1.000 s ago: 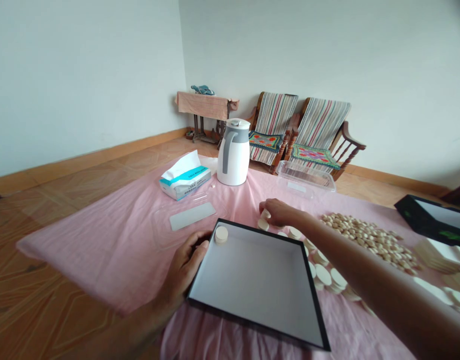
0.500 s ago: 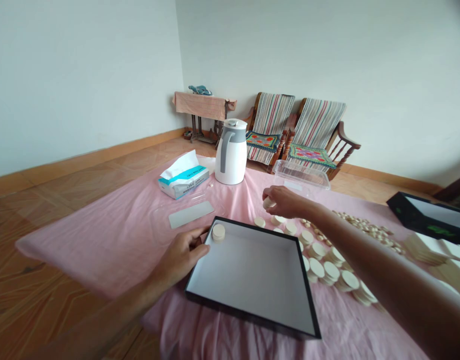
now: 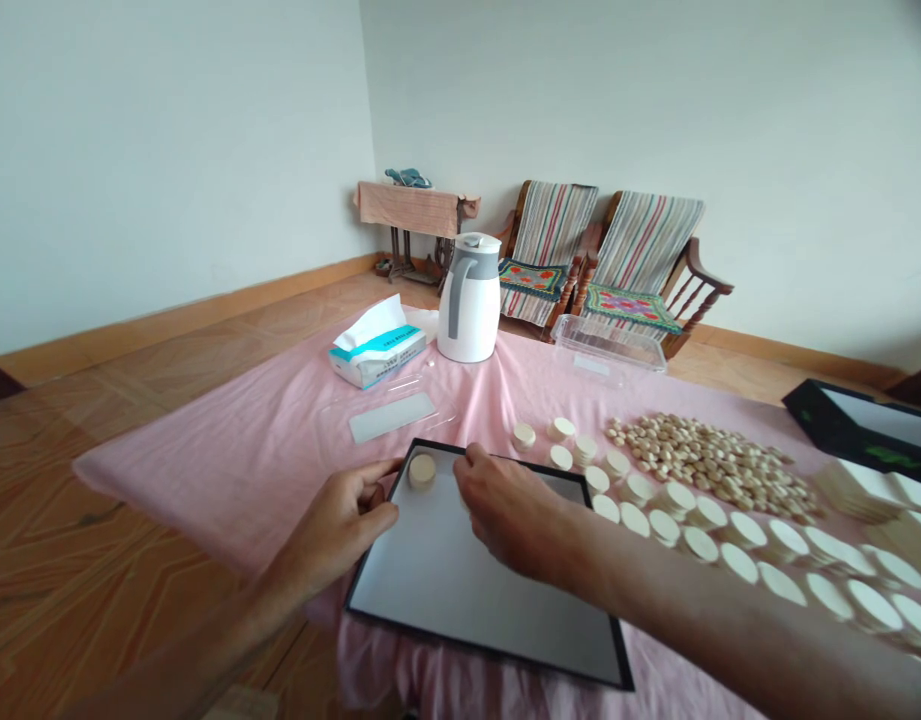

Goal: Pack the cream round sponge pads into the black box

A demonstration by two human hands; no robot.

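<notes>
The hands are apart — the left hand (image 3: 336, 522) rests empty at the rim of a black-edged white tray (image 3: 475, 600), just beside a cream disc (image 3: 422, 472); the right hand (image 3: 514, 510) curls above the tray — anything in its fingers is hidden.

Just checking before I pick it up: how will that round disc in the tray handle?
The disc looks flat and thick, so it probably sits steady, but its round edge could roll if stood upright. Its smooth-looking face may be slippery.

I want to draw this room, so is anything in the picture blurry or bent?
In the head view, the wide lens makes the right hand look oversized and the tray look slanted; the light is soft, with faint shadows; the discs look fairly sharp.
</notes>
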